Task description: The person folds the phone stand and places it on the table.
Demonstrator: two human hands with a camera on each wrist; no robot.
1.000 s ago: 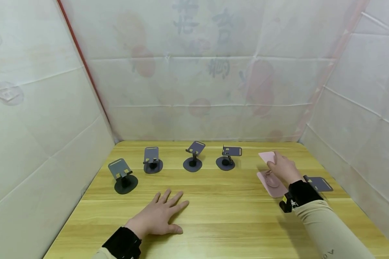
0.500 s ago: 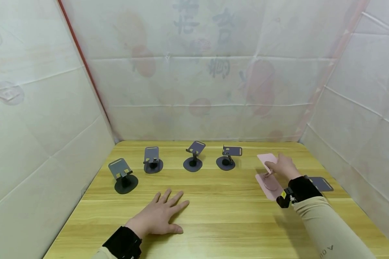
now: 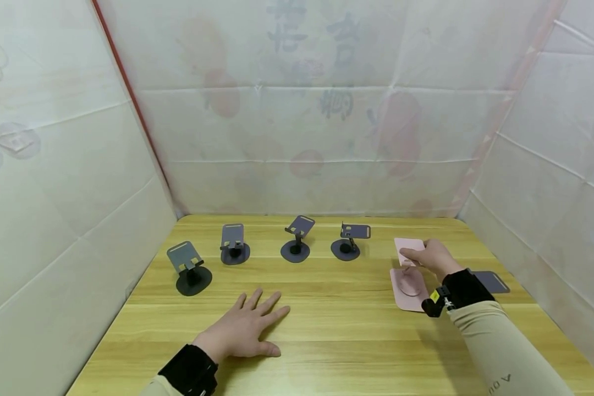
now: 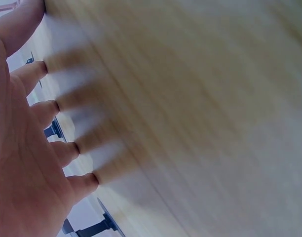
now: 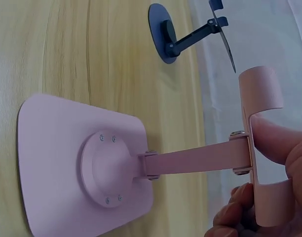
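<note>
Right hand (image 3: 433, 257) pinching the top plate of the pink phone stand (image 3: 408, 273) near the table's (image 3: 326, 335) right edge, base flat on the wood; left hand (image 3: 245, 329) flat, fingers spread, near the front edge.

L hand (image 3: 245, 329) flat, R hand (image 3: 433, 257) pinching.

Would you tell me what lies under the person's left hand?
The left hand rests flat on the bare wooden table. Its palm covers the spot beneath, so anything small there stays hidden.
</note>
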